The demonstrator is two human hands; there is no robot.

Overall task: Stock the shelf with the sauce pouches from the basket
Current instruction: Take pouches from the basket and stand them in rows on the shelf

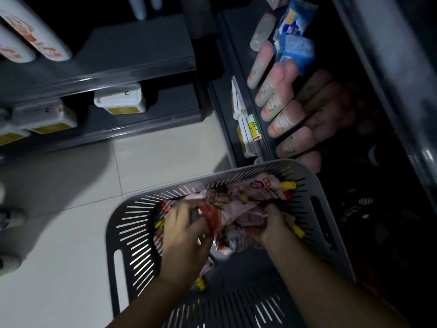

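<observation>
A grey slotted basket point(132, 223) sits on the floor in front of the shelf, holding several pink and red sauce pouches point(255, 195) with yellow caps. Both hands are inside it. My left hand point(186, 235) curls its fingers round a pouch in the middle of the pile. My right hand point(272, 226) grips another pouch beside it. A row of the same pouches point(283, 114) stands along the right-hand shelf point(238, 39), just above the basket's far rim.
Blue packets point(295, 34) sit further back on the right shelf, above yellow price tags point(253, 129). To the left, dark shelves point(132, 65) carry white tubs point(120, 98) and white bottles point(35, 31). Pale floor tiles point(165, 152) lie between them. A shoe point(11, 217) shows at the left edge.
</observation>
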